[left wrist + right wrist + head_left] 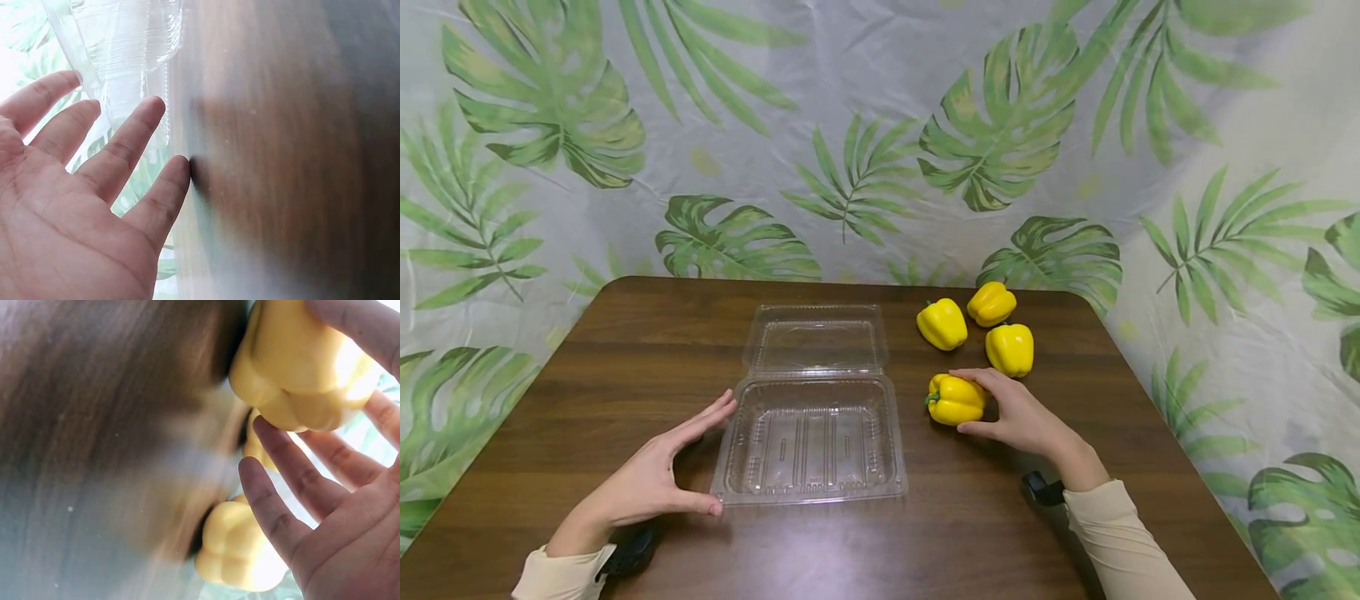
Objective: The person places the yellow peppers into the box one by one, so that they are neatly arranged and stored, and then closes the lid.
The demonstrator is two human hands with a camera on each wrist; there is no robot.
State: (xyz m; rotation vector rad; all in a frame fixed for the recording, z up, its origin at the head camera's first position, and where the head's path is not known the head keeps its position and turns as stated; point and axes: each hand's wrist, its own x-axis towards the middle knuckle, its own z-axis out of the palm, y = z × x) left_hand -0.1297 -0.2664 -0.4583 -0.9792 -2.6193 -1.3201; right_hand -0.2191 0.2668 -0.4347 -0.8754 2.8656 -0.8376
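Note:
My right hand (1018, 417) reaches round a yellow bell pepper (953, 401) on the table, thumb on the near side and fingers on the far side. In the right wrist view this bell pepper (297, 362) sits between thumb and fingers, its lobed bottom toward the palm. The little finger stands free of it. An unlidded clear plastic clamshell container (816, 442) lies in the middle, its lid folded back. At its left side is my left hand (643, 479), thumb and fingers spread, tips at the rim. Its palm (69, 231) shows bare in the left wrist view.
Behind the right hand, three more yellow bell peppers stand close together: one at left (942, 324), one at the back (992, 304), one at right (1010, 350). The brown wooden table (820, 550) ends against a leaf-printed cloth (865, 108).

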